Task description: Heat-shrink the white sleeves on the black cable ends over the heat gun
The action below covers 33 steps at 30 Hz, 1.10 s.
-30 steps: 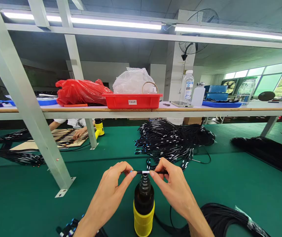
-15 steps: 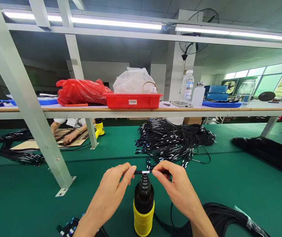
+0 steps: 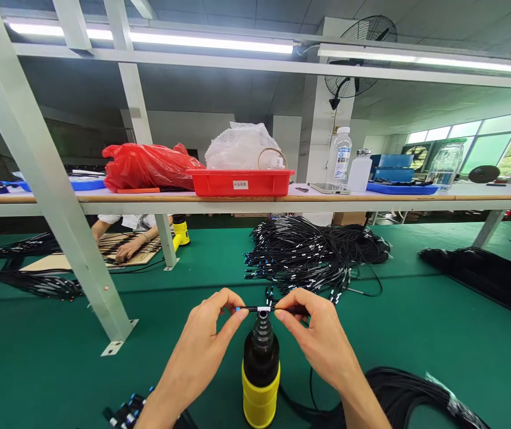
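Note:
A black cable with a white sleeve is stretched level between my two hands. My left hand pinches its left end between thumb and forefinger, and a bit of blue shows there. On the other side, my right hand pinches the cable just right of the sleeve. Directly under the sleeve stands a yellow and black heat gun, its ridged nozzle pointing up, very close to the cable. Whether they touch, I cannot tell.
Behind my hands lies a pile of black cables. A cable coil is at lower right, blue-tipped cable ends at lower left. A post rises at left; a shelf carries a red bin. A co-worker's hand rests over a board.
My left fingers have shifted slightly and opened a little, exposing the cable's blue end. The cable has risen slightly above the nozzle.

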Each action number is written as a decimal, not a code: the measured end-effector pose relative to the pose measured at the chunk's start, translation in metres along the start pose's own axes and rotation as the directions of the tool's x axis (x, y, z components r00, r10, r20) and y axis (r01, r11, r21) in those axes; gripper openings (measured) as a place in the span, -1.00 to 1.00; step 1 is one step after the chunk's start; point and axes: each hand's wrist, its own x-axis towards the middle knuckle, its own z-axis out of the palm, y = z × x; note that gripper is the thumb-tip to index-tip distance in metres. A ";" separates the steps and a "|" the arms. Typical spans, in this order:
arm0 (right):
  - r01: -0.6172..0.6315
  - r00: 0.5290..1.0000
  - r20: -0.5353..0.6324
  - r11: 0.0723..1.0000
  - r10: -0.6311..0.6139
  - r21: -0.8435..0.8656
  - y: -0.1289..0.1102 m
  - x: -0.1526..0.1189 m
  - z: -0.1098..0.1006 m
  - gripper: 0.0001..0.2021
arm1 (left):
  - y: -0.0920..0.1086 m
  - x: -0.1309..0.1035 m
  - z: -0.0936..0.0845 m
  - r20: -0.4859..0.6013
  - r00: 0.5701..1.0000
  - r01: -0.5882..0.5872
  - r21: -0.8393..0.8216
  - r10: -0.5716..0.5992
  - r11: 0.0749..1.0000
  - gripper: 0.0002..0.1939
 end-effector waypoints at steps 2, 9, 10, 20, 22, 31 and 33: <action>-0.003 1.000 0.003 1.000 0.003 0.005 0.001 -0.001 0.000 -0.87 | -0.001 0.000 0.000 -0.010 1.000 0.001 -0.005 -0.001 1.000 -0.75; 0.024 0.999 0.040 0.996 -0.021 -0.083 -0.001 -0.005 -0.006 -0.77 | 0.000 -0.004 0.000 0.021 1.000 0.020 -0.033 -0.019 0.999 -0.63; 0.026 0.999 0.038 0.996 -0.023 -0.087 -0.001 -0.005 -0.007 -0.76 | 0.000 -0.004 0.000 0.027 0.999 0.026 -0.028 -0.025 0.999 -0.59; 0.031 0.999 -0.011 0.999 -0.031 -0.028 0.001 -0.005 -0.002 -0.84 | 0.000 -0.005 0.000 0.016 0.998 -0.053 -0.056 0.054 0.997 -0.64; 0.032 0.999 -0.022 0.999 -0.032 -0.024 0.000 -0.004 -0.001 -0.85 | 0.001 -0.006 0.000 0.019 0.999 -0.032 -0.071 0.034 0.997 -0.65; 0.044 0.998 -0.050 0.999 -0.045 -0.020 -0.004 -0.005 0.003 -0.85 | 0.001 -0.004 0.001 -0.021 0.999 -0.031 -0.096 0.029 0.995 -0.63; 0.042 0.997 -0.068 0.999 -0.044 -0.023 -0.005 -0.004 0.004 -0.85 | 0.001 -0.004 0.001 -0.035 0.999 -0.037 -0.091 0.034 0.995 -0.68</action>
